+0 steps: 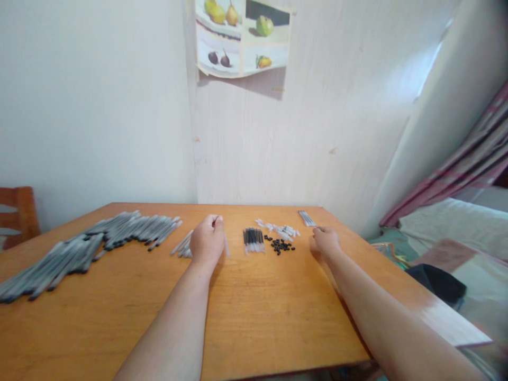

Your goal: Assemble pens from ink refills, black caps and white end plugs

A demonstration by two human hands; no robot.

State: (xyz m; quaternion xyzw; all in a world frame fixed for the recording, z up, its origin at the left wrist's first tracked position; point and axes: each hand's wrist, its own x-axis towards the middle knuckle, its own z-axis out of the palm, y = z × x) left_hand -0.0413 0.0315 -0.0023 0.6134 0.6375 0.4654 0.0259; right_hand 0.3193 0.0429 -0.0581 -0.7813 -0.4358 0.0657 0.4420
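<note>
My left hand (208, 239) is closed in a fist above the table, thumb uppermost; what its fingers hold, if anything, is hidden. Beside it lies a narrow translucent tube (227, 246), and a small group of pale tubes (182, 245) shows partly behind the hand. My right hand (326, 241) is low at the right side, fingers pinched, close to several grey pen-like sticks (306, 218). Whether it grips anything I cannot make out. Between my hands are a row of thin black sticks with clear ends (254, 241), small black caps (281, 246) and small whitish translucent pieces (286, 232).
Large heaps of grey translucent pen-like sticks with dark ends (130, 230) spread over the left of the wooden table (254, 317). A wall with a fruit picture (243, 39) stands behind. A wooden chair (19, 214) is at left; a bed with a dark item (435, 284) is at right.
</note>
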